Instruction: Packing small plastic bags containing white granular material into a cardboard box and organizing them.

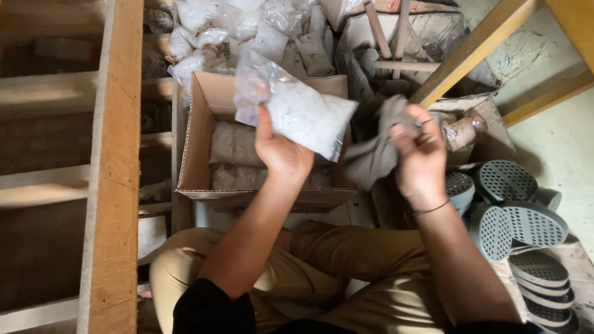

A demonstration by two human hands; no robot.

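My left hand (pixel 279 147) grips a clear plastic bag of white grainy material (pixel 297 111), held up over an open cardboard box (pixel 199 133). My right hand (pixel 421 151) is closed on a crumpled grey cloth (pixel 374 154) that hangs just right of the box. Inside the box lie more filled bags (pixel 232 158), stacked flat and dusty. My legs in tan trousers are folded below the box.
A heap of similar filled plastic bags (pixel 247 31) lies behind the box. Grey perforated round covers (pixel 526 226) are stacked at the right. A wooden upright (pixel 114 167) runs down the left, and slanted wooden beams (pixel 476 43) cross the upper right.
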